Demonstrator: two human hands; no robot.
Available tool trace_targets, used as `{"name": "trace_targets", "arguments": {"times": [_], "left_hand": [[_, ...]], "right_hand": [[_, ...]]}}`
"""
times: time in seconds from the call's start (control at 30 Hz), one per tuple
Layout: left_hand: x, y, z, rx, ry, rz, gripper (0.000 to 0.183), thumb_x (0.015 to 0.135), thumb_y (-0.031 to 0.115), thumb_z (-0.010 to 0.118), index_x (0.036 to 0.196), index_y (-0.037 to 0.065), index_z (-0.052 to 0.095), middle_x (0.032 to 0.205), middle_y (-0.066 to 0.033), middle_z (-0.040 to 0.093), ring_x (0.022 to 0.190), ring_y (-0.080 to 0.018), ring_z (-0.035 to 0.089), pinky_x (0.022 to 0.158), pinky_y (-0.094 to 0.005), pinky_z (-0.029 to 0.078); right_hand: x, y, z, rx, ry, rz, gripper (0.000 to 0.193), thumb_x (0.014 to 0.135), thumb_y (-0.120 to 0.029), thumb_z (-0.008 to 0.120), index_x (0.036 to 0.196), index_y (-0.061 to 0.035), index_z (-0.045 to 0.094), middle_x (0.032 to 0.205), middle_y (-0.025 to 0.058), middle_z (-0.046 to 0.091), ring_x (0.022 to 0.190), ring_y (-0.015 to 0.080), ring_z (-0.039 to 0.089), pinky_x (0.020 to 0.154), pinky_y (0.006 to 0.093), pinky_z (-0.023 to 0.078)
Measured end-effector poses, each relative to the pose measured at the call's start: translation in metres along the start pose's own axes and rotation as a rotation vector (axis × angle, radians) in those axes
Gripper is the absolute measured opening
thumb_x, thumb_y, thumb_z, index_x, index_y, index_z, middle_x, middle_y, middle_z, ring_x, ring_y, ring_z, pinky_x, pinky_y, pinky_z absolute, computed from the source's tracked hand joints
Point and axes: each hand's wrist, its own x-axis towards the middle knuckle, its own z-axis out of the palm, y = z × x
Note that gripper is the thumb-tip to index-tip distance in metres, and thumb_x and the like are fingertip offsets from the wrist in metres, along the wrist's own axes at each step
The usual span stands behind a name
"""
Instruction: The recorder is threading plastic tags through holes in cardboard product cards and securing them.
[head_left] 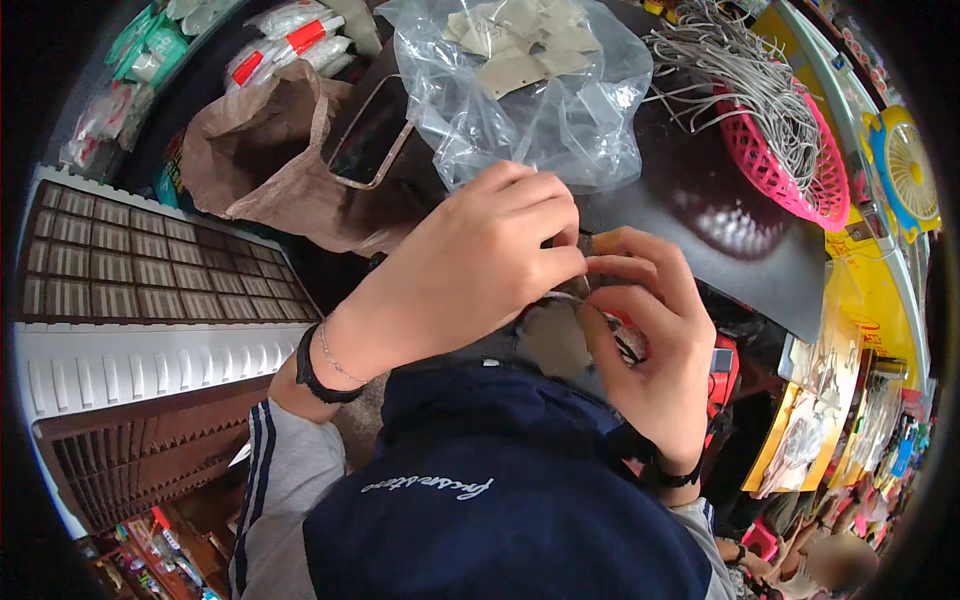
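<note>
– Meeting at the fingertips, left hand [490, 255] to right hand [660, 320]?

– Nearly, just beyond the navy garment [480, 545]. On the left, fingers curled and thumb drawn in toward them; on the right, thumb and index finger bent round a gap. Impossible to tell a firm grip from a light touch in either.

– Handling what, exactly?

– Hard to say. Showing only as a thin pale strand [567, 296] between the fingertips, close to the right thumb, ends not traceable among the fingers. Just below, a greyish-brown patch [555, 340], partly behind the right thumb, too unclear to name.

– And past the hands?

– Beyond the left knuckles, a clear plastic bag [600, 130] with beige pieces [525, 68] inside, cut off at the top. Beyond the right hand, a pink basket [765, 170], largely covered by tangled grey cables [715, 55].

– Out to the left hand's left?

– Gaping there, a brown bag [260, 150], too dark inside to read. Far right of the right hand, a blurred person [840, 562], small and near the rim.
</note>
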Motion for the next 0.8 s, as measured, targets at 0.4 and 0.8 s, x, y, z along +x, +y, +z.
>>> {"name": "trace_targets", "arguments": {"times": [0.4, 0.8], "left_hand": [[0.0, 0.002, 0.018, -0.777, 0.047, -0.383, 0.022, 0.081, 0.001, 0.064, 0.103, 0.0, 0.063, 0.087, -0.0083, 0.065, 0.081, -0.0146, 0.064, 0.074, -0.0256, 0.05], [-0.012, -0.006, 0.058, -1.154, 0.361, -0.293, 0.041, 0.073, -0.007, 0.069, 0.11, 0.002, 0.055, 0.086, -0.0066, 0.068, 0.083, -0.0103, 0.064, 0.071, -0.0233, 0.05]], "right_hand": [[0.001, 0.006, 0.001, 0.111, 0.172, 0.092, 0.013, 0.066, 0.008, 0.066, 0.074, 0.0035, 0.057, 0.103, 0.0137, 0.058, 0.083, 0.0214, 0.065, 0.072, 0.0277, 0.05], [0.002, 0.004, -0.008, 0.541, 0.141, 0.289, 0.009, 0.069, 0.009, 0.064, 0.077, 0.0071, 0.063, 0.102, 0.0141, 0.057, 0.091, 0.0178, 0.06, 0.08, 0.0263, 0.046]]}}
